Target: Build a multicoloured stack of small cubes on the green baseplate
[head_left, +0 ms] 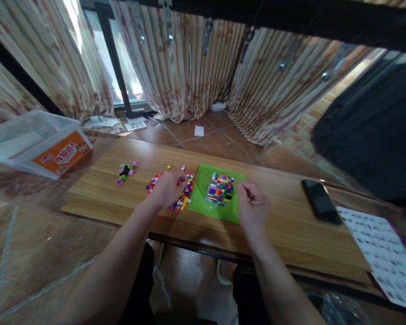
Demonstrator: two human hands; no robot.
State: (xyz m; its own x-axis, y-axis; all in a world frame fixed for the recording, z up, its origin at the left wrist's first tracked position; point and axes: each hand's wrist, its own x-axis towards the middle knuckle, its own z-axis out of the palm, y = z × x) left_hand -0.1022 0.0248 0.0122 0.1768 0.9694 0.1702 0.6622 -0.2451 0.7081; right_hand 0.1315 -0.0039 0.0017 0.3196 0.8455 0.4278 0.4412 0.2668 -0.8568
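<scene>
A block of many-coloured toy bricks (pixel 219 186) stands on a green baseplate (pixel 199 195). Just left of the plate is a pile of small loose bricks (pixel 184 201) in many colours. My left hand (pixel 169 187) is over this pile, its fingers curled together and hiding part of it; what they hold, if anything, is too small to make out. Close to the right side of the brick block is my right hand (pixel 253 204), over the plate's right edge. Its thumb and fingers are pressed together, and I cannot see what is between them.
A few pink, green and black bricks (pixel 125 172) lie apart on the wooden board (pixel 98 189). A clear plastic box (pixel 43 144) with an orange label stands at the left. To the right lie a black phone (pixel 321 201) and a printed sheet (pixel 382 253).
</scene>
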